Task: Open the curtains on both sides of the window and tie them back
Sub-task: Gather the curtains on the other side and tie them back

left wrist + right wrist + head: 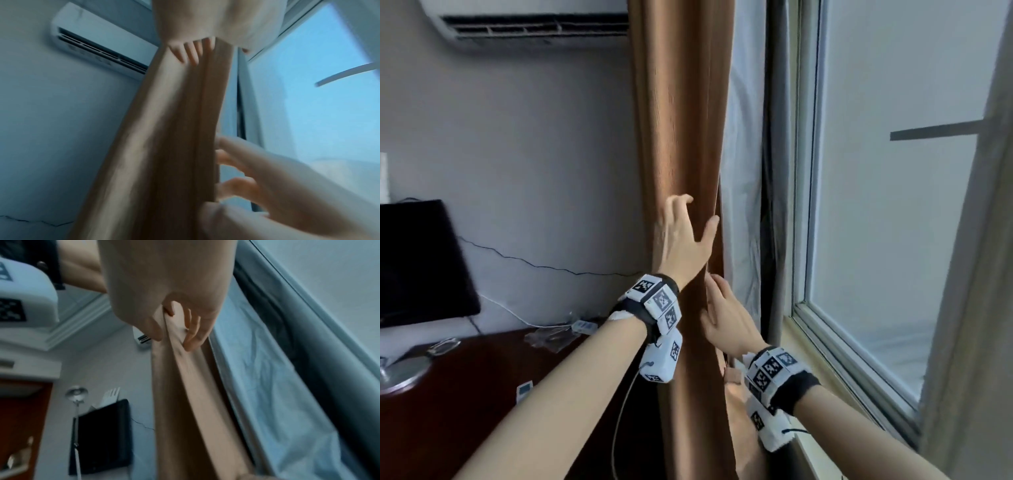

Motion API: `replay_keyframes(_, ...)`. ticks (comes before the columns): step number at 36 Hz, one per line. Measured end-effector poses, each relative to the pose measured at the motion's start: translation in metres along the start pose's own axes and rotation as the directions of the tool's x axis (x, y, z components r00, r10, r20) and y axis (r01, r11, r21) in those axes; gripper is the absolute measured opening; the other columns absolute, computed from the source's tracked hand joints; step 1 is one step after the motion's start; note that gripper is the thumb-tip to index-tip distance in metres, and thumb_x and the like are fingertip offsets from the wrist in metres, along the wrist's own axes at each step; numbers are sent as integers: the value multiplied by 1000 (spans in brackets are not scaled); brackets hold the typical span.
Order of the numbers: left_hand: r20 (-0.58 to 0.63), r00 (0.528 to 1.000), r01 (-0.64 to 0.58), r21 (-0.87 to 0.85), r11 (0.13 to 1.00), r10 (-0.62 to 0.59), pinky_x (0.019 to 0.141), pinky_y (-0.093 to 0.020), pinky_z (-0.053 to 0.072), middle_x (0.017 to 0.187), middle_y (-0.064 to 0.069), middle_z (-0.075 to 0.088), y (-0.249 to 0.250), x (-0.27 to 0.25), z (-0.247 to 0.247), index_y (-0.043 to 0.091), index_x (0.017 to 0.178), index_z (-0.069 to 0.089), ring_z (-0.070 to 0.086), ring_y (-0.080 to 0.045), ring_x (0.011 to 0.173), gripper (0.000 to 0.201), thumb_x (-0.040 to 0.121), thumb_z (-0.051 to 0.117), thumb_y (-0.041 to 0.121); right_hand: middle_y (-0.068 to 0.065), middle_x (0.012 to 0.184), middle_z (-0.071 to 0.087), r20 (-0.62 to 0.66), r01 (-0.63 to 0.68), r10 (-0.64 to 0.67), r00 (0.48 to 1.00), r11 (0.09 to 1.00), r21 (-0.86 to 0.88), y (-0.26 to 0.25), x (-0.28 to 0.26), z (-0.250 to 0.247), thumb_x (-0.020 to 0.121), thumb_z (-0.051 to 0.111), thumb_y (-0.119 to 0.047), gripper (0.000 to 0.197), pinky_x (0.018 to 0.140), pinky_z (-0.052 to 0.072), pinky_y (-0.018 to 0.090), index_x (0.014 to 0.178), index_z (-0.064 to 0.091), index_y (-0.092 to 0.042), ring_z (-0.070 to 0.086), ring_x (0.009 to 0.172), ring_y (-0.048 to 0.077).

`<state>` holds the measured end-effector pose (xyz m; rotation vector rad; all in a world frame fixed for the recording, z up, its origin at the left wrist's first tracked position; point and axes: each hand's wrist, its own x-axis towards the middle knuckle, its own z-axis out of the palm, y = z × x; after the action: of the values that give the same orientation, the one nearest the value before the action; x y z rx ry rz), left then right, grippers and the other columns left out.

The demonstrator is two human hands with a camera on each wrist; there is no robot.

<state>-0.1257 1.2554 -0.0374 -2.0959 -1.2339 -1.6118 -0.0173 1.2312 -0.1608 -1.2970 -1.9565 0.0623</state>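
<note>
The brown curtain (pixel 681 120) hangs gathered into a narrow bundle at the left of the window (pixel 893 205). My left hand (pixel 685 236) lies spread on the bundle's front, fingers (pixel 191 52) fairly straight and the thumb out at its right edge. Lower down, my right hand (pixel 726 318) pinches the curtain's (pixel 185 402) right edge between thumb and fingers (pixel 193 337). A pale lining (pixel 743 171) hangs behind the brown cloth. The other curtain (pixel 979 274) shows at the right border of the head view. I see no tie-back.
An air conditioner (pixel 534 24) is mounted high on the wall to the left. A black monitor (pixel 417 260) and cables stand on a dark wooden desk (pixel 482 394) below it. The window sill (pixel 842 359) runs close by my right forearm.
</note>
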Motion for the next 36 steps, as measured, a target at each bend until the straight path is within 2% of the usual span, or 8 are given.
replay_keyframes(9,391,902,210,-29,977,-182,94,-46,47,140,-17,44,-1,-56,-16,34,148,-8,55,-36,114,91,89,59,16,0,140,44,77,-50,43,996,994,96,-20,-25,-5,82,47,-7,55,104,38,28,135,50,-18,50,120,18)
replay_keyframes(12,367,926,126,-96,987,-82,95,-46,46,136,-15,48,-7,-74,-19,45,147,-6,56,-37,111,95,86,51,-1,-5,111,65,17,-107,106,994,988,113,-8,-34,-18,80,45,-1,38,92,43,23,100,73,-18,59,99,9)
replay_keyframes(16,379,923,92,-65,994,-61,71,-41,51,121,-17,46,-7,-77,-20,63,140,4,54,-31,70,103,78,33,-14,-14,60,63,-159,-267,302,940,941,210,15,-41,-39,78,46,-1,33,63,48,23,66,68,-22,61,60,7)
replay_keyframes(19,340,931,148,-30,989,-130,73,-39,49,136,-22,39,-12,-75,-10,43,140,32,57,-40,79,81,77,35,-9,-8,64,66,-268,-377,445,854,886,272,41,-40,-49,79,47,-2,30,57,46,22,70,67,-22,59,56,9)
replay_keyframes(22,278,926,279,-52,959,-254,91,-40,44,127,-19,45,-12,-70,4,17,125,49,53,-40,107,34,92,45,24,0,87,69,-363,-479,546,755,837,262,73,-29,-57,82,49,-5,24,71,46,26,91,66,-19,62,78,17)
replay_keyframes(25,357,860,377,37,925,-365,98,-42,39,143,-19,35,-5,-63,16,12,132,42,45,-36,124,66,86,52,58,9,109,64,-281,-594,648,708,761,260,105,-14,-61,83,52,-9,34,78,44,28,117,55,-13,61,96,24)
replay_keyframes(30,349,861,317,198,928,-369,86,-45,46,132,-16,45,-6,-47,35,9,126,39,52,-36,114,64,81,67,43,15,142,40,-1,-605,616,787,773,194,134,7,-55,80,71,-32,81,107,38,44,146,25,-21,41,130,29)
replay_keyframes(36,363,866,339,83,937,-345,90,-47,46,124,-15,47,-22,-38,61,16,127,37,51,-37,112,59,81,67,37,7,115,64,8,-502,508,861,848,169,124,33,-29,92,56,-20,49,82,48,29,138,39,-22,61,97,19)
